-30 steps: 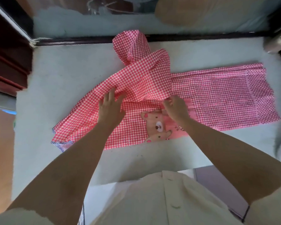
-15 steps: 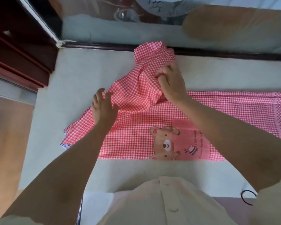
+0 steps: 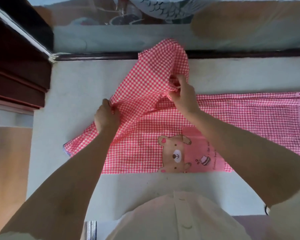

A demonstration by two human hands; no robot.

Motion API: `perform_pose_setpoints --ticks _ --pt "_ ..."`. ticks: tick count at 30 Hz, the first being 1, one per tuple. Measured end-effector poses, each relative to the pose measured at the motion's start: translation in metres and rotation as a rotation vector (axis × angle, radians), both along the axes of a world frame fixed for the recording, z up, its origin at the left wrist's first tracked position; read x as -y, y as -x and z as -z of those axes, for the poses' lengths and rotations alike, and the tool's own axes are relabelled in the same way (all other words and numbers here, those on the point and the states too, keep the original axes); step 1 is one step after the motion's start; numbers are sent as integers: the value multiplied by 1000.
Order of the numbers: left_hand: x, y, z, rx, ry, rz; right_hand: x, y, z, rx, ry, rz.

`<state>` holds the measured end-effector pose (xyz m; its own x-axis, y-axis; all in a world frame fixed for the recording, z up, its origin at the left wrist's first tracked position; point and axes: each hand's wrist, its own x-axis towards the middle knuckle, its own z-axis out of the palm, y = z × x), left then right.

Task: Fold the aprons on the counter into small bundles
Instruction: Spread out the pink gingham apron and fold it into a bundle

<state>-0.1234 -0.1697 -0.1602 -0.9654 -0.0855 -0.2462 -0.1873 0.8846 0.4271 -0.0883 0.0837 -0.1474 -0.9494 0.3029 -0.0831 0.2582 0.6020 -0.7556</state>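
Far to the left of the bear patch, we see a dark wooden cabinet butting against the pale counter. The red-and-white checked apron lies spread on that counter. Its leftmost corner, well left of the bear patch, shows a bit of blue-striped trim.

Up and to the left of the bear patch, our left hand has its fingers curled in, pinching a fold at the apron's left edge. From that fold a flap of the checked cloth rises off the counter, above the bear patch, and reaches the dark ledge at the counter's back.

Straight above the bear patch, our right hand is closed round a bunched part of this raised flap, thumb and fingers wrapped in the cloth.

The bear patch itself lies flat on a pink pocket near the counter's front edge, with our cream shirt below it. To the right of the bear patch the apron runs flat out of view.
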Motion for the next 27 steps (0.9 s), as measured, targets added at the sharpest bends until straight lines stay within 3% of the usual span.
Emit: perform_pose_setpoints --ticks 2,4,8,11,13,16,19,21,25,27 --pt "-5 -8 -3 22 -2 -103 -2 -12 5 105 22 -50" --pt "-11 -21 -4 -102 -11 -96 -10 -35 14 170 -110 -66" --pt "-37 -57 -5 -343 21 262 -33 -96 23 335 -356 -27" --pt "-61 -78 -1 -305 20 323 -50 -139 35 568 -418 -257" --pt "-71 -86 1 -274 -52 190 -61 -158 38 561 -409 -359" --pt "-79 -87 -4 -277 -126 -109 -75 -159 28 450 -290 -346" --pt "-87 -84 -16 -98 -18 -347 -98 -146 16 375 -211 -305" --pt "-93 -84 -23 51 56 -245 -112 -133 10 330 -255 -289" --pt "-133 -104 -32 113 -224 220 -137 -104 10 350 -316 -319" --pt "-161 -106 -31 99 -273 476 -147 -95 15 413 -369 -348"
